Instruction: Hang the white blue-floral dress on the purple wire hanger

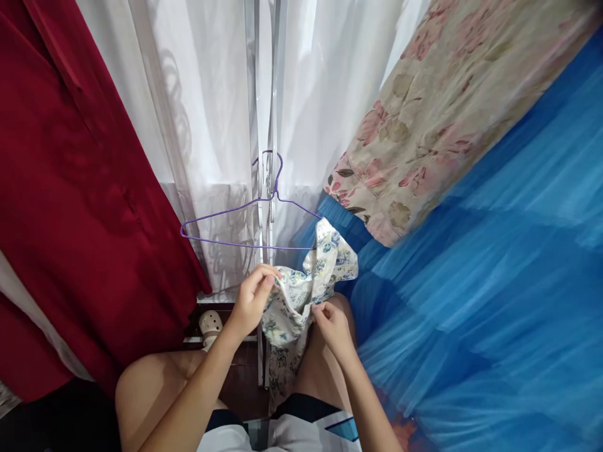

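Observation:
A purple wire hanger [226, 243] hangs by its hook on a metal upright in front of me. One shoulder of a white floral garment [330, 257], printed in blue and yellow, sits over the hanger's right end. The rest of the cloth droops between my hands and down between my knees. My left hand [254, 298] pinches the garment's left edge, thumb against fingers. Lower and to the right, my right hand [332, 323] has its fingertips closed on the garment's front edge. The hanger's left arm is bare.
White curtains [207, 94] fall behind the metal upright [277, 81]. Dark red cloth [85, 207] hangs at left. A beige floral cloth [405, 138] and blue tulle [480, 270] fill the right. Below, a cream clog [210, 323] shows near the dark floor.

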`<state>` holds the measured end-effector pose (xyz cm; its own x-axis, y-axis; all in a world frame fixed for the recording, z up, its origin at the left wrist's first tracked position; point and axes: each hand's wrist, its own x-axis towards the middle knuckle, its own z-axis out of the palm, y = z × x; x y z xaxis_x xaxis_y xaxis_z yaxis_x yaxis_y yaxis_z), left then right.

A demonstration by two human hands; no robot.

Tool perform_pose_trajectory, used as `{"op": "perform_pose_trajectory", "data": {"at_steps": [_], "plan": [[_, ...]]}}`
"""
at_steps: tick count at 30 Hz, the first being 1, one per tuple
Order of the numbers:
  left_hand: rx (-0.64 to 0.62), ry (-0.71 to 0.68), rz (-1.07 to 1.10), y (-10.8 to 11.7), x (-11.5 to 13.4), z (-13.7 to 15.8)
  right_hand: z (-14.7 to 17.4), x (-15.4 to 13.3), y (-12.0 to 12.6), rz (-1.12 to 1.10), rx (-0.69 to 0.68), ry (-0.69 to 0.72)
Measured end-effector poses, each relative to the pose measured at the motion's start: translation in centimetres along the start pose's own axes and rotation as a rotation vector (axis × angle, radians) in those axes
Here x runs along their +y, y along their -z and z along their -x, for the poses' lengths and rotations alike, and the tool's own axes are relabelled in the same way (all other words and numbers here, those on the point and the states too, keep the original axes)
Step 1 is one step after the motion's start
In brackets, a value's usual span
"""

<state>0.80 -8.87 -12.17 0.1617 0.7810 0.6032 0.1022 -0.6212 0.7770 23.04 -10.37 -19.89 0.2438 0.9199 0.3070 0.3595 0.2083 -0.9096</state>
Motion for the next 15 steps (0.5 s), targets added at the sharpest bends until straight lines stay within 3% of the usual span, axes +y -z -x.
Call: {"op": "perform_pose_trajectory", "data": {"at_steps": [2,3,4,7,9,13,15], "plan": [[-0.034,-0.008,-0.054,-1.3,1.8,0.5,1.3,-1.7,-0.4,0.092,0.084,0.073],[-0.059,-0.010,-0.096,-1.8,2.5,0.7,1.9,-2.9,-0.6,0.085,0.046,0.103],[-0.089,-0.013,-0.138,-2.3,3.0,0.9,2.4,-4.2,-0.9,0.037,-0.077,0.116],[-0.175,0.012,-0.208,-2.9,3.3,1.1,3.4,-7.2,-1.5,-0.254,-0.679,0.025],[-0.237,0.117,-0.156,-2.4,2.7,1.6,3.6,-7.9,-1.9,-0.427,-0.857,-0.102],[-0.423,0.432,0.087,0.1,-0.2,4.8,3.2,-7.5,-1.6,-0.675,-0.801,-0.353],[-0.495,0.532,0.100,1.7,-1.7,6.8,2.6,-7.4,-0.7,-0.742,-0.817,-0.401]]}}
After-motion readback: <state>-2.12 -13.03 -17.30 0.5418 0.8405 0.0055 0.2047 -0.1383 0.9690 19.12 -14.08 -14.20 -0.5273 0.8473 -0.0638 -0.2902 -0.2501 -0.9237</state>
